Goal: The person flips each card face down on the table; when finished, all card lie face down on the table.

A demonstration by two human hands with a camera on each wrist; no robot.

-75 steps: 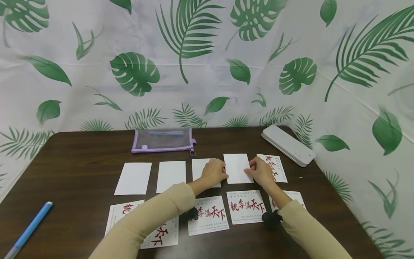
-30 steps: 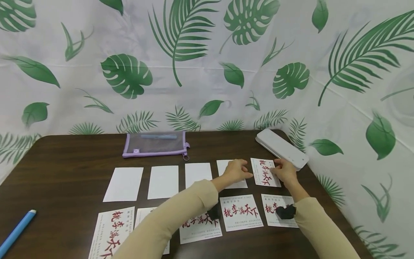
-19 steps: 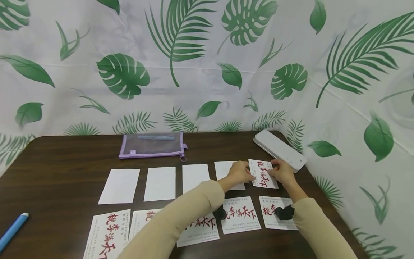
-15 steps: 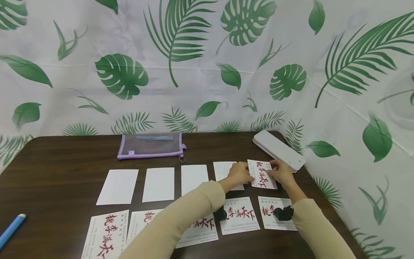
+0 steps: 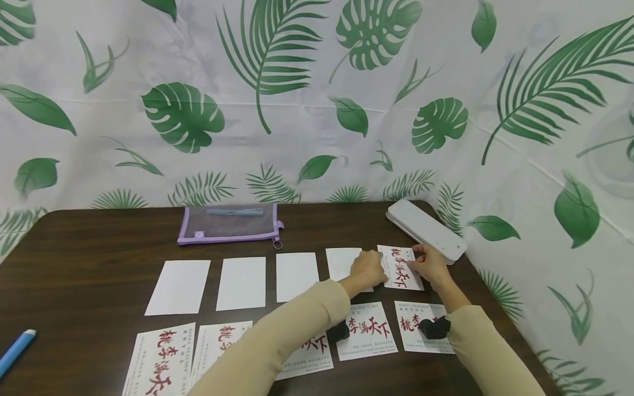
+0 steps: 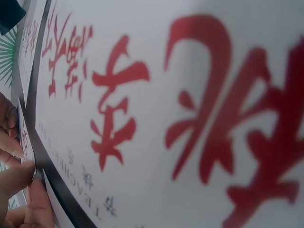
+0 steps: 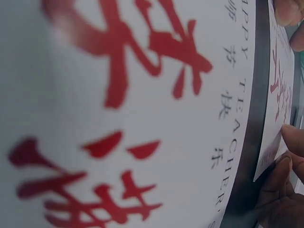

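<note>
1. At the far left, shows a blue pen (image 5: 17, 352), cut off by the frame edge, on the dark wood-grain table (image 5: 99, 236).
2. Next, has a first Teacher's Day card (image 5: 159, 360) in the lower row, with red Chinese characters set in a column, and a first blank card (image 5: 178, 287) above it.
3. Further in, has a second Teacher's Day card (image 5: 213, 341), partly hidden by the beige left sleeve (image 5: 277, 341). Has a second blank card (image 5: 241, 283) above that, and a lilac-edged mesh pouch (image 5: 225, 226) at the back with a light-blue pen (image 5: 235, 212) inside.
4. Near the middle, has a third blank card (image 5: 296, 275), with a third Teacher's Day card (image 5: 314, 360) below, also partly behind the sleeve.
5. Then has a fourth blank card (image 5: 342, 263), partly covered by the left-hand grip (image 5: 368, 269), above a fourth Teacher's Day card (image 5: 366, 333).
6. At the right end of the upper row, pinches the red-lettered card (image 5: 396, 267) between both hands: near its lower left corner with the left-hand grip, fingers curled, and by its right edge with the right-hand grip (image 5: 431, 267). Cannot tell whether lifted off the table.
7. Below, has a fifth Teacher's Day card (image 5: 411, 341), partly behind a black wrist device (image 5: 435, 328).
8. At the far right, has a white oblong case (image 5: 426, 228), set diagonally just beside the right-hand grip.
</note>
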